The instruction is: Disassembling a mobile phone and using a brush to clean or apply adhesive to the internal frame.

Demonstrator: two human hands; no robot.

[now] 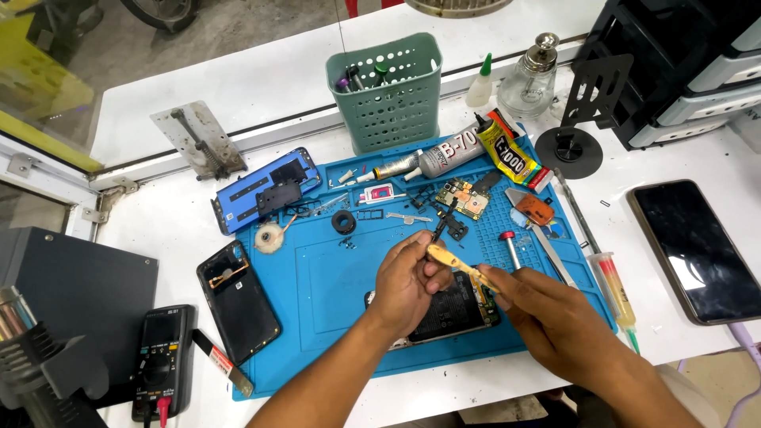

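Over the blue work mat [333, 285], my left hand [406, 284] and my right hand [547, 317] hold one thin yellowish strip [456, 264] between them, the left pinching its left end, the right its right end. Just beneath the hands lies an opened phone [456, 313] with its dark insides showing. A small circuit board [468, 198] and loose black parts [452, 226] lie on the mat beyond the hands.
A blue phone back [261, 190] and a black phone shell [236, 299] lie left. A green tool basket [388, 91], glue tubes [444, 154], a glass bottle [535, 75], a syringe [618, 293], a dark phone [694, 250] and a multimeter [162, 357] surround the mat.
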